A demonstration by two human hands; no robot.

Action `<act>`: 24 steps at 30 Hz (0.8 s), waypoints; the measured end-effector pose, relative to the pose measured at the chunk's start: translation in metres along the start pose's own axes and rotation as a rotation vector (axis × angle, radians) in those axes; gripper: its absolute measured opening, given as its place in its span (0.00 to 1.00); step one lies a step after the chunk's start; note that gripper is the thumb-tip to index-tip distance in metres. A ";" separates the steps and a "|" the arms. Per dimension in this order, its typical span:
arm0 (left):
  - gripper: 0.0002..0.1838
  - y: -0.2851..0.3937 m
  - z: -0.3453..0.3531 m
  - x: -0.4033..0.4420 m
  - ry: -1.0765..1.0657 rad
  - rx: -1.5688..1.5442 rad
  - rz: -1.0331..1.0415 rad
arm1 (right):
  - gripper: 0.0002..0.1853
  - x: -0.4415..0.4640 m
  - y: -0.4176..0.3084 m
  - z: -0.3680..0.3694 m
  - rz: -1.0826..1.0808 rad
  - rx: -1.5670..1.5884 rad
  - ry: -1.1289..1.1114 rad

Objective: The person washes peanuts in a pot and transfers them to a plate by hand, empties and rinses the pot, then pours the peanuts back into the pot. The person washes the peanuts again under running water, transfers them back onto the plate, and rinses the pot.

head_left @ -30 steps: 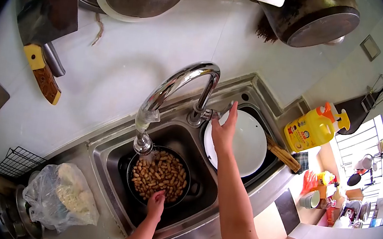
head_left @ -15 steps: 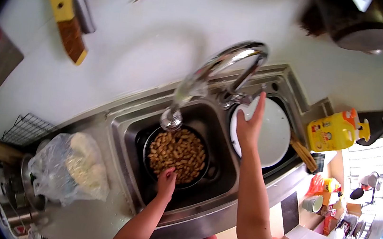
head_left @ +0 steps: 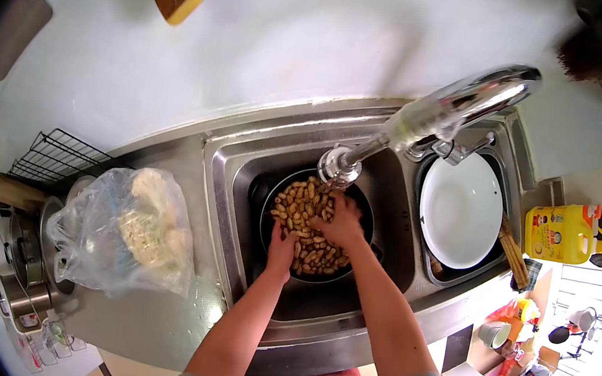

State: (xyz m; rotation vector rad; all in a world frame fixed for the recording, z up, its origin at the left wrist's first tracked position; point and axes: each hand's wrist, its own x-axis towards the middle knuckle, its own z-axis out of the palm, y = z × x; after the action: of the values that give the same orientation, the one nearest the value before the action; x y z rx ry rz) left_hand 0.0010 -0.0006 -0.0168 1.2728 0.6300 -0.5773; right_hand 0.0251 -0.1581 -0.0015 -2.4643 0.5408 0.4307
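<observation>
Unshelled peanuts [head_left: 314, 256] fill a round dark pan [head_left: 265, 223] in the left sink basin. My right hand [head_left: 343, 225] lies on the peanuts at the pan's right side, fingers spread, some tips hidden under the faucet head. At the left side of the pan, my left hand [head_left: 280, 252] touches the peanuts with its thumb and fingers apart. The chrome faucet [head_left: 469, 103] arches over from the right, and its spray head [head_left: 339, 167] hangs just above the pan. Whether water flows cannot be made out.
A white enamel basin [head_left: 461, 208] sits in the right sink compartment, with wooden sticks [head_left: 513, 255] beside it. Left of the sink lies a clear plastic bag [head_left: 123, 230] with pale contents. A yellow jug [head_left: 562, 231] stands to the right, a black wire rack [head_left: 64, 159] at the left.
My right hand has moved left from near the faucet handle over the white basin down onto the peanuts. My left hand's fingers have spread at the pan's left side. The view has shifted.
</observation>
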 end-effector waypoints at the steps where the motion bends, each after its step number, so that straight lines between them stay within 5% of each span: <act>1: 0.32 0.003 0.003 0.005 -0.007 -0.036 -0.052 | 0.42 -0.005 -0.010 0.007 -0.039 -0.144 -0.069; 5: 0.29 0.005 0.002 0.021 -0.018 -0.108 -0.150 | 0.38 0.003 -0.013 0.029 -0.151 0.082 -0.305; 10: 0.24 0.032 0.003 -0.007 -0.049 -0.056 -0.163 | 0.33 -0.017 -0.016 -0.015 -0.368 0.266 -0.209; 17: 0.26 0.013 -0.004 0.005 0.165 0.081 -0.006 | 0.39 -0.002 0.015 -0.041 -0.267 0.122 -0.145; 19: 0.29 0.001 -0.002 0.020 0.165 0.159 0.185 | 0.39 0.009 0.016 -0.029 -0.222 0.133 -0.112; 24: 0.34 0.003 0.011 0.052 0.114 0.179 0.016 | 0.38 0.008 -0.007 0.005 -0.061 -0.061 -0.127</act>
State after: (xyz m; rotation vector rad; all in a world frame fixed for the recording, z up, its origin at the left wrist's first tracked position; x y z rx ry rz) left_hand 0.0407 -0.0135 -0.0497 1.4851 0.6736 -0.5605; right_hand 0.0343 -0.1522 -0.0058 -2.4837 0.4046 0.5818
